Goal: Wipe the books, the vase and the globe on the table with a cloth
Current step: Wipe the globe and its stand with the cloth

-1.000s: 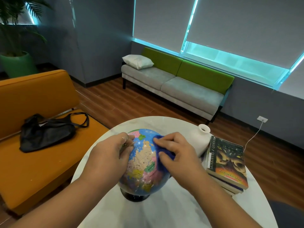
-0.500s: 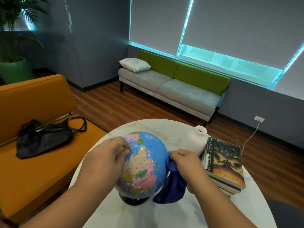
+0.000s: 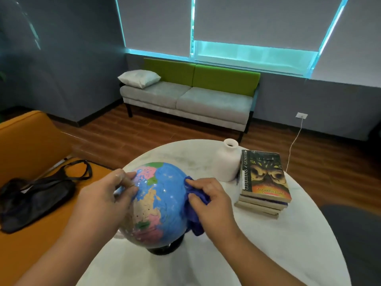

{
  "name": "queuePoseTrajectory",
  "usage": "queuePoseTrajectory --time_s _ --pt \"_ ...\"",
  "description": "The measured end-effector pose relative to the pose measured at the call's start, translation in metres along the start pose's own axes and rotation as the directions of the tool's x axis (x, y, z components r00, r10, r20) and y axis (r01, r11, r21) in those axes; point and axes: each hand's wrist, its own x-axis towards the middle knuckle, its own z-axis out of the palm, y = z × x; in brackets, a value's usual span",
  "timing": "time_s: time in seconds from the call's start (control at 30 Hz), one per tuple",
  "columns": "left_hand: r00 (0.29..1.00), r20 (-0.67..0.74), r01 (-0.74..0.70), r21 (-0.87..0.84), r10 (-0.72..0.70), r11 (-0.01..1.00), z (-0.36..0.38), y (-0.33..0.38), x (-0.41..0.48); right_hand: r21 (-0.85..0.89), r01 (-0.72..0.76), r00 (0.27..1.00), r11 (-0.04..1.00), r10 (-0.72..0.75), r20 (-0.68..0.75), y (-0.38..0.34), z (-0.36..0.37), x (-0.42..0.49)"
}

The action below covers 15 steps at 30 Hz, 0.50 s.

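A blue globe (image 3: pixel 162 205) with coloured countries stands on a black base on the round white table (image 3: pixel 278 244). My left hand (image 3: pixel 105 201) holds its left side, fingers curled against the sphere. My right hand (image 3: pixel 210 201) grips a bunched dark blue cloth (image 3: pixel 195 219) and presses it against the globe's right side. A white vase (image 3: pixel 226 164) stands upright behind, to the right. Beside it lies a stack of books (image 3: pixel 263 182), a dark owl cover on top.
An orange sofa (image 3: pixel 31 145) with a black bag (image 3: pixel 35 197) on it sits to the left of the table. A grey and green couch (image 3: pixel 189 98) with a white pillow stands by the far window. A white cable (image 3: pixel 294 143) hangs from a wall socket.
My right hand has gone from the globe's front down to its lower right, then back up its right side with the cloth. The globe has turned. The view has shifted right.
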Motion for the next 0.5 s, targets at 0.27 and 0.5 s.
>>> queuePoseTrajectory --time_s 0.27,0.5 --pt "0.991 0.083 -0.104 -0.046 0.108 0.993 -0.004 -0.016 0.007 0.233 -0.606 0.795 0.760 0.577 0.188 0.013 -0.005 0.019" --pt "0.992 0.084 -0.081 -0.107 0.090 0.991 -0.004 -0.024 0.010 -0.003 -0.133 0.983 0.991 0.132 0.126 -0.002 -0.005 0.010"
